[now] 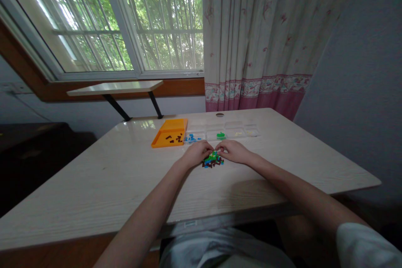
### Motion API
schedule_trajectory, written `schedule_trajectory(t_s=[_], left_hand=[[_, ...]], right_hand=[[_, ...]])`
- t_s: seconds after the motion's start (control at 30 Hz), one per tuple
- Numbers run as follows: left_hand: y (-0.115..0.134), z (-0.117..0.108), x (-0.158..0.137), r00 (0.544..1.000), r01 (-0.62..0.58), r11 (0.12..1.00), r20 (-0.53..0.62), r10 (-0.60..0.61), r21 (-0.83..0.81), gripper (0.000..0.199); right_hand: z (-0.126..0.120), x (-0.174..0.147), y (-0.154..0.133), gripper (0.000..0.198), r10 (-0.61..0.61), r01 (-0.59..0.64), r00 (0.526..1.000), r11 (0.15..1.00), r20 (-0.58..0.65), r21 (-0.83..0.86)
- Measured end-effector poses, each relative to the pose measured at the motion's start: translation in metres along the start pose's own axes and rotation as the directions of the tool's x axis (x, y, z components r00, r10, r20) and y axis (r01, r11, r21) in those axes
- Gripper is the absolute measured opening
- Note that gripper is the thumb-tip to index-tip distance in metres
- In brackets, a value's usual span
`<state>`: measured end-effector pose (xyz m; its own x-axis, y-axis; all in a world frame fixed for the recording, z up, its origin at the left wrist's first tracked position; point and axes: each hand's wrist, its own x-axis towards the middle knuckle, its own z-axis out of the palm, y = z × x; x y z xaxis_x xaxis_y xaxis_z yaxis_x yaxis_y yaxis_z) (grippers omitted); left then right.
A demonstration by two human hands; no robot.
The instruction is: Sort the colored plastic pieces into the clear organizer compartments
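A small heap of green, blue, dark brown and pale pieces (212,160) lies on the table in front of me; they look like small plastic parts, too small to name. At the heap's far left edge is my left hand (197,153), its fingers bent and drawn together. My right hand (235,151) comes in from the other side, with thumb and fingertips pinched at the top of the heap. The two sets of fingertips nearly meet. Whatever sits between them is too small to make out.
Behind my left hand an open orange case (174,124) holds dark pieces. Clear compartments beside it hold blue pieces (192,137), green pieces (221,135) and pale yellow pieces (238,133). A raised shelf (116,87) stands at the table's back left, below the window.
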<state>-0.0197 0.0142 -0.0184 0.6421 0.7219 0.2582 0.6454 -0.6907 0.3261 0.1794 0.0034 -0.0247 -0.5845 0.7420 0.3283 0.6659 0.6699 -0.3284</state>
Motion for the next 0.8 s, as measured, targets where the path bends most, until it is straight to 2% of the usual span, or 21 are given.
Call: schedule_trajectory(t_s=[0.2, 0.5, 0.8], left_hand=[[-0.0002, 0.0008, 0.0006, 1.000, 0.017, 1.000, 0.004, -0.017, 0.002, 0.021], [0.0012, -0.0007, -0.0009, 1.000, 0.013, 1.000, 0.005, -0.014, 0.001, 0.023], [0.0084, -0.0026, -0.0015, 0.996, -0.018, 0.998, -0.084, 0.014, -0.052, 0.015]], right_hand=[[0.0002, 0.0003, 0.0008, 0.017, -0.010, 0.010, 1.000, 1.000, 0.006, 0.012], [0.0014, 0.0021, 0.0020, 0.008, 0.024, -0.019, 0.999, 0.987, -0.031, 0.158], [-0.0007, 0.0047, -0.0034, 0.015, 0.076, -0.037, 0.987, 0.965, -0.142, 0.260]])
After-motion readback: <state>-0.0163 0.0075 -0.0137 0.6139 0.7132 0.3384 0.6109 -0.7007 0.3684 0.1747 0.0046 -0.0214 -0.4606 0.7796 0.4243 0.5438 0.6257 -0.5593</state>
